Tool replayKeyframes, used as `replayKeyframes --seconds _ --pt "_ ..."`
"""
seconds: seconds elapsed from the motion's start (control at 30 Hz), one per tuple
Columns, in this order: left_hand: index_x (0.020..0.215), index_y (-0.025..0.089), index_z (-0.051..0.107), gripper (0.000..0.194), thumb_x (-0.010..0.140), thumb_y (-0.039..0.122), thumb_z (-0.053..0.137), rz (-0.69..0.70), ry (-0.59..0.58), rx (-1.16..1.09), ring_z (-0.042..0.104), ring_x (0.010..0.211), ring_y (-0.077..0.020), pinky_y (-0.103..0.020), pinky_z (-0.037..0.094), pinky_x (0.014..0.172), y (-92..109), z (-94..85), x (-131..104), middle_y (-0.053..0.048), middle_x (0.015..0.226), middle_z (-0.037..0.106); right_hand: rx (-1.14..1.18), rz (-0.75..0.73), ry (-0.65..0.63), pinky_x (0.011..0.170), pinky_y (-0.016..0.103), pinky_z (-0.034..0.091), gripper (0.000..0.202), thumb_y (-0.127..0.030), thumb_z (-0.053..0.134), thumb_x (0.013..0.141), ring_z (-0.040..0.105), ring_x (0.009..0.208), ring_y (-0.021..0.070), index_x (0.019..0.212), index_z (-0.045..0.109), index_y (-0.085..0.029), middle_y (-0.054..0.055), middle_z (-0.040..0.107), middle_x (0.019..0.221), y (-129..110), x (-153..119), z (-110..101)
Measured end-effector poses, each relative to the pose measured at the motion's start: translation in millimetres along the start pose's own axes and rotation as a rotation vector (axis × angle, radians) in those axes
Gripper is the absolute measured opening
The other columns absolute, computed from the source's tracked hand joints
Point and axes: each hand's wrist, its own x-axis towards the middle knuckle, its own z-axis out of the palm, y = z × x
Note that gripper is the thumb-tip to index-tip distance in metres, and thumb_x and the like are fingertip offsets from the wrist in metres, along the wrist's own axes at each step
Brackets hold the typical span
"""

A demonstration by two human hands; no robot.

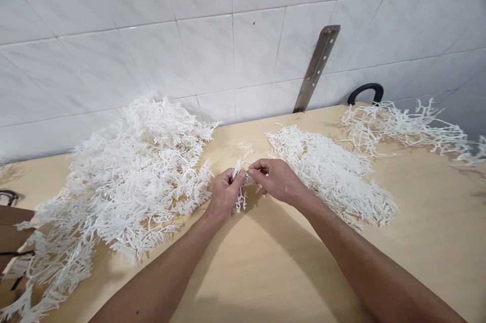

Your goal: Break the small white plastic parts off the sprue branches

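Between the two big white piles, my left hand pinches a small white branched plastic sprig between thumb and fingers. My right hand meets it from the other side, its thumb and forefinger closed on the same sprig near a thin stem. Thin twigs of the sprig stick out above and below the fingertips. Left of my hands rises a large, loose heap of feathery white branches. Close by my right hand lies a flatter pile of white sprigs, laid more or less side by side.
Bare-looking white branches lie at the back right, near a black curved handle. A perforated metal strip leans against the tiled wall. A brown box stands at the left edge of the wooden table.
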Motion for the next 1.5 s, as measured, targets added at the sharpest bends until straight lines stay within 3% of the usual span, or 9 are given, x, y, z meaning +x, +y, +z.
replayKeyframes --seconds 0.4,0.63,0.77,0.93,1.07,1.17,1.27,1.37,1.5 --pt "0.064 0.019 0.047 0.038 0.078 0.048 0.068 -0.002 -0.034 0.103 0.034 0.045 -0.0072 -0.020 0.028 0.044 7 1.3 -1 0.007 0.051 0.038 -0.409 -0.251 0.248 0.073 0.028 0.044 0.018 -0.015 0.049 0.093 0.063 0.081 0.0181 0.091 0.067 -0.016 0.008 0.071 0.091 3 -4 21" --pt "0.063 0.019 0.048 0.039 0.080 0.049 0.065 0.078 -0.020 0.214 0.037 0.047 -0.0089 -0.021 0.028 0.045 10 1.3 -3 0.005 0.051 0.042 -0.204 0.056 0.145 0.057 0.024 0.040 0.015 -0.018 0.052 0.087 0.062 0.064 0.0157 0.084 0.067 -0.020 0.001 0.069 0.073 -2 -2 18" --pt "0.063 0.019 0.046 0.039 0.079 0.049 0.065 0.112 -0.030 0.217 0.035 0.051 -0.0087 -0.021 0.027 0.048 9 0.5 -4 0.005 0.054 0.039 -0.446 -0.074 0.222 0.066 0.027 0.040 0.015 -0.014 0.051 0.089 0.062 0.076 0.0180 0.087 0.066 -0.016 0.008 0.070 0.087 -1 2 15" --pt "0.064 0.018 0.050 0.043 0.077 0.054 0.067 0.091 -0.060 0.154 0.034 0.052 -0.0081 -0.021 0.027 0.048 7 0.0 -5 0.005 0.057 0.041 -0.464 0.097 0.318 0.066 0.027 0.039 0.016 -0.015 0.049 0.089 0.060 0.075 0.0187 0.087 0.064 -0.018 0.005 0.070 0.081 8 7 -19" --pt "0.066 0.018 0.052 0.044 0.074 0.057 0.070 0.002 -0.055 0.048 0.033 0.046 -0.0069 -0.021 0.024 0.044 7 0.0 -5 0.006 0.052 0.040 -0.621 0.113 0.376 0.061 0.029 0.034 0.011 -0.015 0.053 0.084 0.056 0.067 0.0199 0.082 0.063 -0.019 0.005 0.068 0.075 19 5 -56" --pt "0.067 0.017 0.055 0.044 0.071 0.056 0.074 -0.052 -0.054 -0.015 0.034 0.043 -0.0063 -0.020 0.024 0.043 7 0.1 -4 0.006 0.050 0.042 -0.711 0.066 0.355 0.060 0.031 0.033 0.009 -0.017 0.057 0.082 0.056 0.065 0.0198 0.076 0.064 -0.019 0.006 0.068 0.074 26 3 -67" --pt "0.068 0.017 0.056 0.043 0.069 0.054 0.076 -0.068 -0.052 -0.058 0.038 0.044 -0.0068 -0.020 0.027 0.043 6 0.8 -3 0.006 0.052 0.045 -0.654 -0.008 0.282 0.063 0.030 0.036 0.014 -0.022 0.059 0.084 0.058 0.068 0.0189 0.073 0.067 -0.020 0.006 0.071 0.078 22 1 -58" --pt "0.069 0.017 0.055 0.041 0.069 0.052 0.077 -0.071 -0.042 -0.086 0.041 0.045 -0.0076 -0.020 0.030 0.045 4 1.5 -2 0.006 0.052 0.047 -0.415 -0.112 0.170 0.066 0.028 0.040 0.019 -0.029 0.056 0.087 0.061 0.068 0.0165 0.080 0.071 -0.021 0.002 0.073 0.080 6 -2 -36" --pt "0.066 0.017 0.054 0.041 0.073 0.053 0.073 -0.021 -0.011 -0.016 0.040 0.045 -0.0077 -0.021 0.031 0.046 3 1.6 0 0.006 0.051 0.046 -0.299 -0.092 0.080 0.060 0.027 0.040 0.022 -0.037 0.058 0.086 0.059 0.064 0.0154 0.080 0.072 -0.021 0.001 0.071 0.074 -12 -7 -10"
